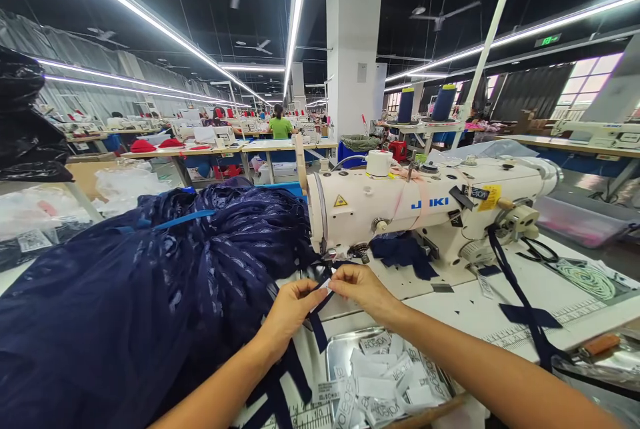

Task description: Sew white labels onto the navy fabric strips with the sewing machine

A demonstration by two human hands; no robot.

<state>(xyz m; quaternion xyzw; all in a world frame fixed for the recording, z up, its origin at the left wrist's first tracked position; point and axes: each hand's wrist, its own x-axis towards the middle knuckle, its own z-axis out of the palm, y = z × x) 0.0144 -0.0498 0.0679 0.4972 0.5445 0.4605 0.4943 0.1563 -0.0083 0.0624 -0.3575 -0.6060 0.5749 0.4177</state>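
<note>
In front of the needle end of a white sewing machine (360, 199), both hands come together. My left hand (290, 309) pinches a small white label (327, 284) from the left, over a narrow navy strip (318, 330). My right hand (363, 289) pinches the label's upper right end, its thumb and forefinger close to the left fingertips. Beside the left forearm lies a big gathered heap of navy fabric (150, 282). Below the hands, a metal tray (331, 356) holds many loose white printed labels (395, 382).
Black-handled scissors (537, 250) and a pale green coil of cord (590, 282) lie at the table's right. A navy strap (520, 299) hangs off the machine. Two navy thread cones (444, 104) stand behind. Further back, a person in green (280, 126) sits among sewing tables.
</note>
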